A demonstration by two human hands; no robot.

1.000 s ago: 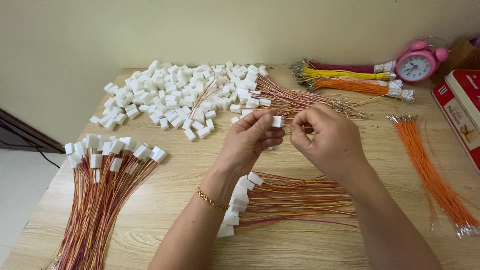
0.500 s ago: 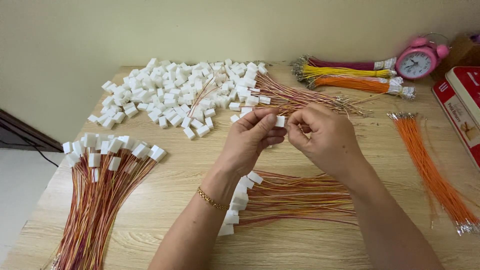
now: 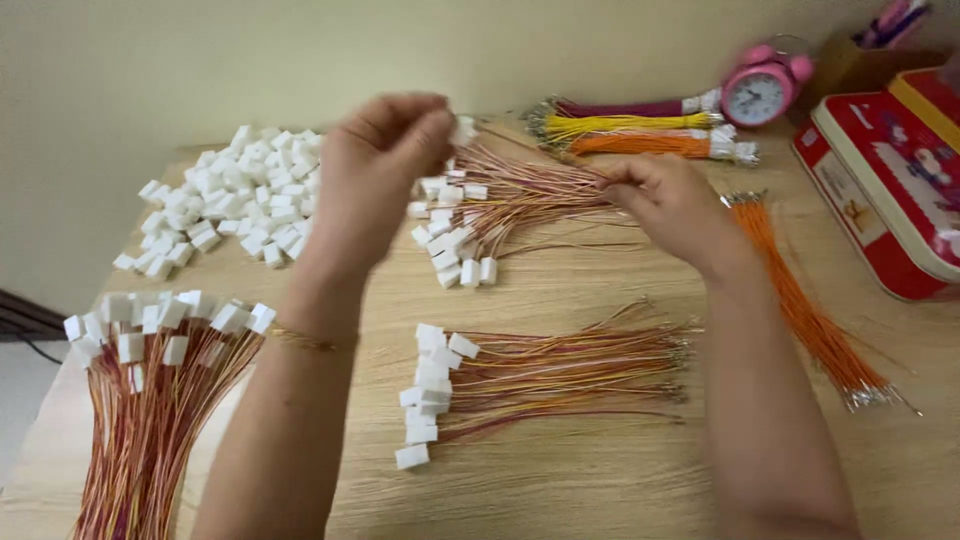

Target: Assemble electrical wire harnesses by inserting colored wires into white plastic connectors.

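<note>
small white plastic connector block [image 3: 462,130] pinched in left hand [image 3: 385,165] fingertips, raised above worktop [image 3: 560,480]; its thin red-yellow wires [image 3: 530,185] run to right hand [image 3: 665,200], closed on far ends, probably. keep wires taut, grip near block, avoid tangling loose pile below. red rectangular tin [image 3: 885,170] with cream edge at right; pink round alarm clock [image 3: 760,85] behind.

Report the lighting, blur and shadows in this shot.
Head view: soft, even light, no glare on the wooden table; left hand and right hand are motion-blurred; the wire bundle lies fairly sharp with only faint shadows.
</note>
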